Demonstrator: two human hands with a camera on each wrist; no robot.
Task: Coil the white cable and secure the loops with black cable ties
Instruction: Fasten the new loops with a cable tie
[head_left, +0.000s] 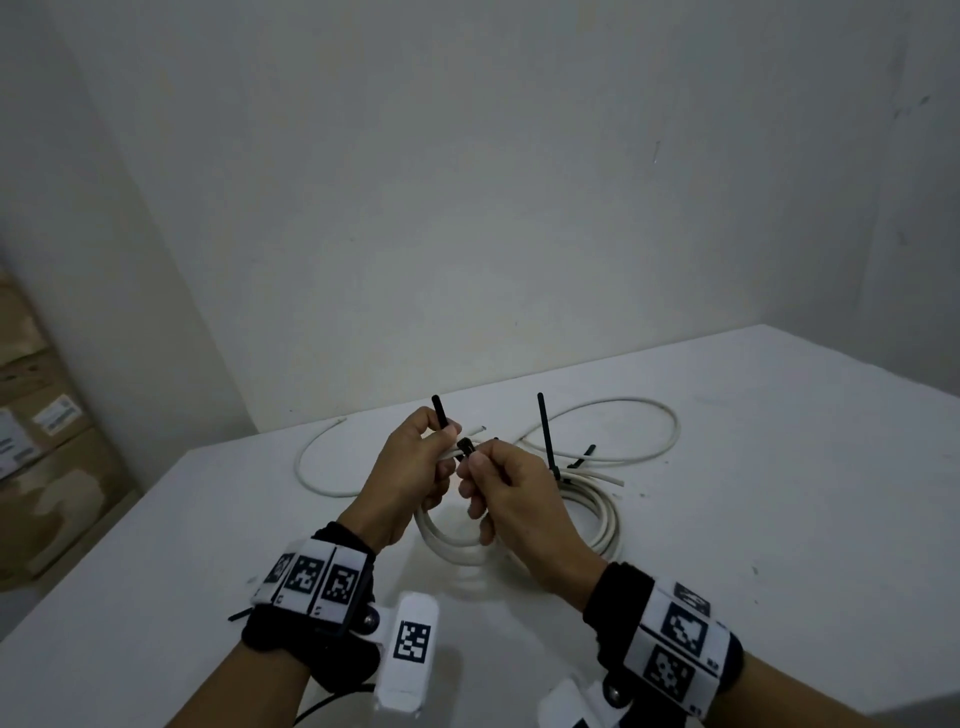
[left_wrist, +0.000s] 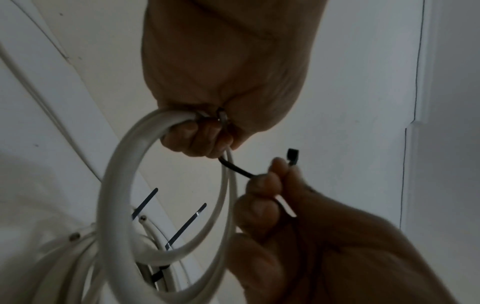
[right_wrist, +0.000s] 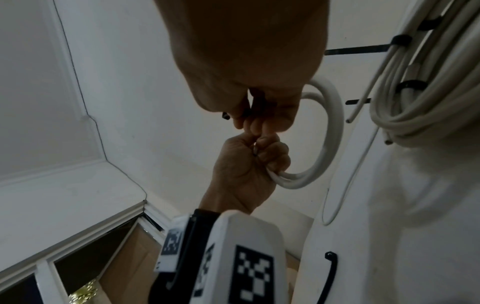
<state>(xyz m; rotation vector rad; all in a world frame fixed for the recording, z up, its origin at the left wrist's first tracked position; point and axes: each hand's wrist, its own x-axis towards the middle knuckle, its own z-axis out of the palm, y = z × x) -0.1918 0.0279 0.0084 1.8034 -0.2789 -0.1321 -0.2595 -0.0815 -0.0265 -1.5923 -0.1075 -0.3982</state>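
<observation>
Mid-frame above the table (head_left: 727, 519), the left hand (head_left: 410, 467) grips the white cable (head_left: 587, 512) coil while the right hand (head_left: 514, 493) pinches a black tie (left_wrist: 239, 169) not yet threaded, two ties (head_left: 545, 436) already fastened at right, one cable stretch loose behind.

The white cable (head_left: 597, 514) lies partly wound into a flat coil of several loops near the middle of the table (head_left: 779, 519), while its loose lengths sweep in wide curves toward the table's far edge. One bundle of loops is lifted clear of the surface. A black cable tie (head_left: 466, 448) wraps that raised bundle, its tail pointing up and its square head free. Two more black ties (head_left: 548, 441) already bind the coil's far side, tails sticking out.
</observation>
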